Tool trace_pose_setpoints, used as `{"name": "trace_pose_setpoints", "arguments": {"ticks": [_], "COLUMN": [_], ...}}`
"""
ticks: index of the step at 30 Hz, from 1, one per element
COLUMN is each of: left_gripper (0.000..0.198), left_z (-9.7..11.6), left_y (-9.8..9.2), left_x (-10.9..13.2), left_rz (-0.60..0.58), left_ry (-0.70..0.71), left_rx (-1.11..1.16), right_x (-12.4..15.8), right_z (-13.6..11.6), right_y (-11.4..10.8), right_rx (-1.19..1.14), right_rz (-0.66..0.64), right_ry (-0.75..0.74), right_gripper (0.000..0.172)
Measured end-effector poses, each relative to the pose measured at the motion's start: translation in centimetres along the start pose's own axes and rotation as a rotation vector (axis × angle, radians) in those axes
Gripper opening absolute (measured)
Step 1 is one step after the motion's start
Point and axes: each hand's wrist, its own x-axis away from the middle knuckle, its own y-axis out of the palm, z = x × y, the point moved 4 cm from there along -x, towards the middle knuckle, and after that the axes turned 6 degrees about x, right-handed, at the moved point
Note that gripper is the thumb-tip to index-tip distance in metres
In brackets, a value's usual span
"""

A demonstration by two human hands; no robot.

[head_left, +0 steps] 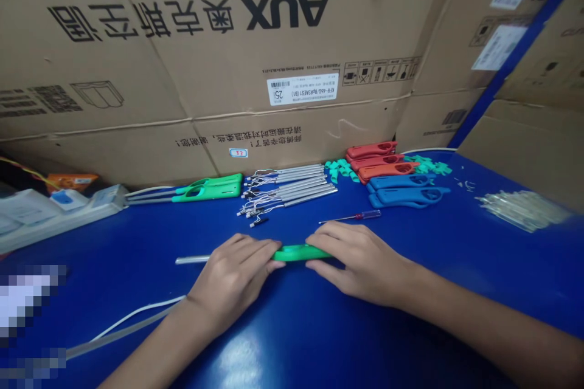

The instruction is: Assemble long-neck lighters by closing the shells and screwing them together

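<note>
Both my hands grip a green long-nosed lighter (296,253) edge-on, just above the blue table. My left hand (237,270) closes round its left part, where the metal tube (191,259) sticks out to the left. On the right end, my right hand (356,258) pinches the green handle between thumb and fingers. Part of the handle is hidden under the fingers of both hands. Behind my right hand lies a small screwdriver (360,216) with a clear, reddish-purple handle.
Behind the hands lie finished-looking green lighters (214,186), metal tubes with wires (296,185), small green caps (342,171), and red (371,151), orange (387,171) and blue handles (408,194). Clear plastic parts (524,208) lie right. A power strip (91,214) stands left; a large cardboard box (205,73) walls the back.
</note>
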Motion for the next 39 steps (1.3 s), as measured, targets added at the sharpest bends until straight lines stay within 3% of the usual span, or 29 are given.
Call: {"name": "trace_pose_setpoints", "arguments": {"ticks": [5, 10, 16, 21, 30, 35, 39], "left_gripper": [0.015, 0.022, 0.014, 0.011, 0.020, 0.020, 0.034], "left_z": [-0.8, 0.0, 0.7, 0.3, 0.6, 0.5, 0.4], "left_y": [-0.3, -0.4, -0.1, -0.2, -0.6, -0.8, -0.6], "left_x": [0.3, -0.2, -0.3, -0.1, -0.1, -0.1, -0.2], "left_rz": [-0.004, 0.002, -0.019, 0.015, 0.105, 0.029, -0.061], "left_ry": [-0.064, -0.129, -0.105, -0.089, 0.004, -0.065, -0.097], "left_rx": [0.006, 0.122, 0.204, 0.167, 0.131, 0.195, 0.202], "right_x": [0.0, 0.0, 0.1, 0.1, 0.0, 0.2, 0.3], "right_z": [0.6, 0.1, -0.3, 0.0, 0.0, -0.4, -0.8], "right_y": [-0.2, -0.3, 0.3, 0.1, -0.2, -0.5, -0.6], "right_rx": [-0.023, -0.039, -0.082, -0.090, -0.113, -0.153, -0.130], "right_rz": [0.043, 0.060, 0.004, 0.030, 0.060, 0.087, 0.098], "right_ry": [0.028, -0.025, -0.030, -0.011, -0.025, -0.076, -0.130], "right_gripper": [0.017, 0.017, 0.018, 0.017, 0.012, 0.010, 0.011]}}
